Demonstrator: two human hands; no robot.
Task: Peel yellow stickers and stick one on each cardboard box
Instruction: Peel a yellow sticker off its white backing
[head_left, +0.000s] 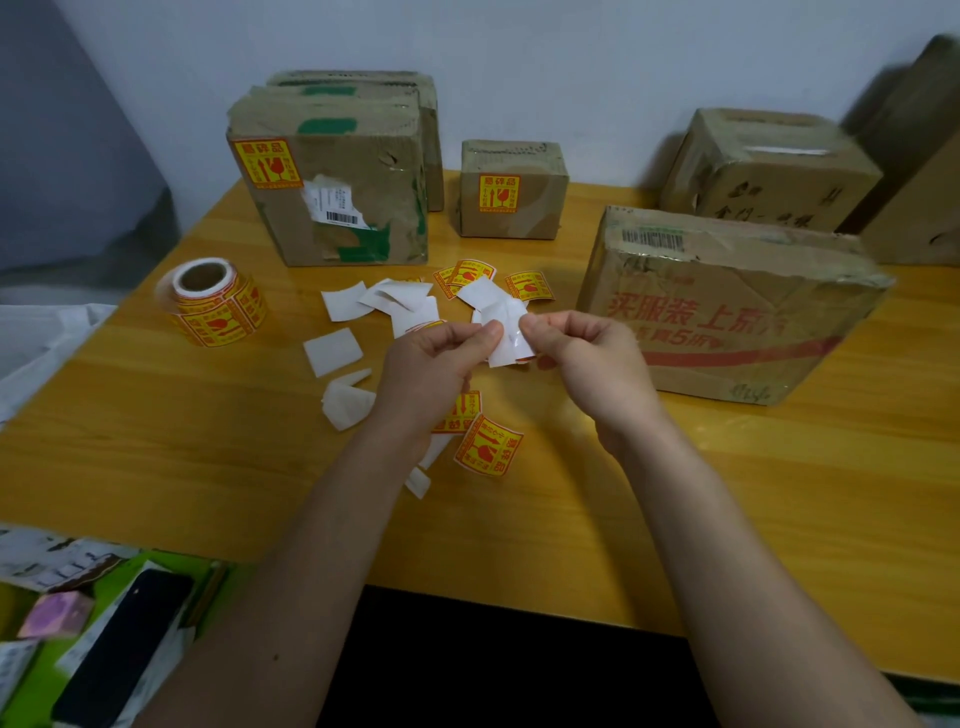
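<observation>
Far left, the sticker roll (218, 304) stood on end on the wooden table (156, 441), well apart from your hands. Behind it the tall box (332, 192) already carried a yellow sticker, as did the small box (511, 189) to its right. White backing scraps (332, 351) lay scattered in front of them.

Your left hand (431, 364) pinched one edge of a sticker piece (506, 340), white side up, and your right hand (587, 358) pinched the opposite edge, both held narrow, thumb against fingers, above the table centre. Loose stickers (488, 447) lay just below your left wrist, more beyond your fingertips.

Further right, the flat printed box (727, 306) sat near your right hand with no yellow sticker visible; same for the box behind it (769, 166).

Risks, judged from here: the peel could tear or the sticker could curl and stick to itself if you pulled too fast or from the wrong corner. It could also catch on the scraps underneath. You might lose track of which boxes were bare.
</observation>
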